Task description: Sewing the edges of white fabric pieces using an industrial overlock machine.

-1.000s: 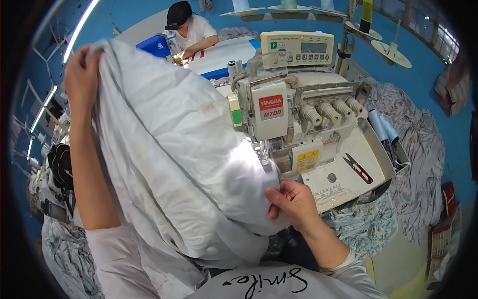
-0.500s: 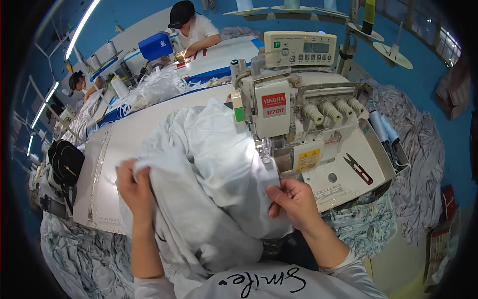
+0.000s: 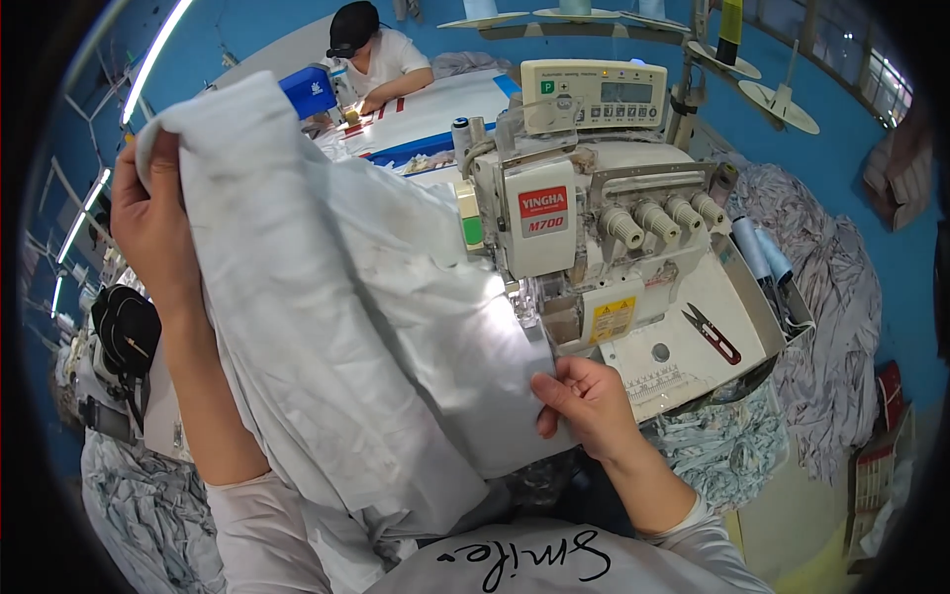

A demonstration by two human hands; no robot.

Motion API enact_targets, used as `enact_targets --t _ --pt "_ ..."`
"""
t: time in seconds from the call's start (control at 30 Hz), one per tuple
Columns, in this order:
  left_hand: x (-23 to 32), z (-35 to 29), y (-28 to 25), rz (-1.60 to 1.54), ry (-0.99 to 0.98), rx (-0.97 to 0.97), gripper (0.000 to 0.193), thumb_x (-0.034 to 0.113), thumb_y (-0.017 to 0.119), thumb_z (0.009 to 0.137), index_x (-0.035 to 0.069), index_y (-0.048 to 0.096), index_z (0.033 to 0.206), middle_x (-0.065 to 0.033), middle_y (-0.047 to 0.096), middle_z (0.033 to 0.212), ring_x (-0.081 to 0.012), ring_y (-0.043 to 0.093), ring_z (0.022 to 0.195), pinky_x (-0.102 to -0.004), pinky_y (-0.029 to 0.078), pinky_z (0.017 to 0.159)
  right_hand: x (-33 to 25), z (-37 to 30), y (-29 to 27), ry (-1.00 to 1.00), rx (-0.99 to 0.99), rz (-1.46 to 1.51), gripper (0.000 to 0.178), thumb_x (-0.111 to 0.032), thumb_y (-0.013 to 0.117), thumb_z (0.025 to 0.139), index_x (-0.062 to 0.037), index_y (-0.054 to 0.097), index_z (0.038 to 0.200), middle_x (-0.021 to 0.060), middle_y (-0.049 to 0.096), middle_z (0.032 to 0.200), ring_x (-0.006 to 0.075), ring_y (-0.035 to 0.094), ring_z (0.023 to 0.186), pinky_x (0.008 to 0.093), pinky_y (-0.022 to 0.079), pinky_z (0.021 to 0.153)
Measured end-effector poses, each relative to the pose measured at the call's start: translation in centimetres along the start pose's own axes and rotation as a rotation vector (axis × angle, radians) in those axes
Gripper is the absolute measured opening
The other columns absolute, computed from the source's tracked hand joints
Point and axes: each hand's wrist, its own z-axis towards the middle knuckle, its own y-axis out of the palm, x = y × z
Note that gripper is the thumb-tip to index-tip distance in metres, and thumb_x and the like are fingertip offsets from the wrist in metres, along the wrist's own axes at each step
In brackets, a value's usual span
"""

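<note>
Since half second ago, our left hand (image 3: 148,223) swings up from desk level, lifting pale grey fabric panel (image 3: 346,317) high. Right hand (image 3: 584,401) stays at lower edge, near overlock sewing machine (image 3: 584,247). Step, we judge: shaking panel out, finding edge. Next calls for laying edge toward presser foot. Both grips pinch fabric; panel hangs between them, over desk.

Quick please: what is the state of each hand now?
Left hand: closed, holding the white cloth raised.
Right hand: closed, pinching the cloth's edge.
</note>
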Motion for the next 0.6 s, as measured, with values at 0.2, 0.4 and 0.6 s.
enact_targets --t 0.2,0.4,0.6 --pt "-1.5 -0.1 1.2 0.114 0.080 -0.016 0.027 0.029 0.064 0.088 0.005 0.066 0.100 0.0002 0.065 0.084 -0.0045 0.054 0.075 -0.0171 0.042 0.069 0.0 0.2 -0.2 0.016 0.003 0.003 0.020 -0.019 0.065 0.087 -0.0016 0.057 0.081 0.0036 0.058 0.061 0.0111 0.057 0.048 0.0229 0.047 0.046" --pt "-2.2 7.3 2.7 0.544 0.316 0.042 0.038 0.038 0.063 0.086 0.004 0.067 0.101 -0.0060 0.067 0.085 -0.0114 0.059 0.073 -0.0237 0.045 0.070 -0.1 0.2 -0.3 0.027 -0.025 0.008 0.020 -0.019 0.065 0.088 -0.0011 0.058 0.083 0.0034 0.058 0.061 0.0102 0.057 0.048 0.0221 0.046 0.046" --pt "-8.9 11.0 -0.2 0.758 0.240 -0.241 0.043 0.039 0.064 0.083 0.004 0.062 0.107 -0.0095 0.067 0.090 -0.0197 0.060 0.079 -0.0300 0.047 0.076 -0.2 -0.4 0.2 0.041 -0.059 0.028 0.020 -0.019 0.065 0.087 -0.0009 0.059 0.082 0.0039 0.059 0.062 0.0102 0.057 0.049 0.0225 0.046 0.047"
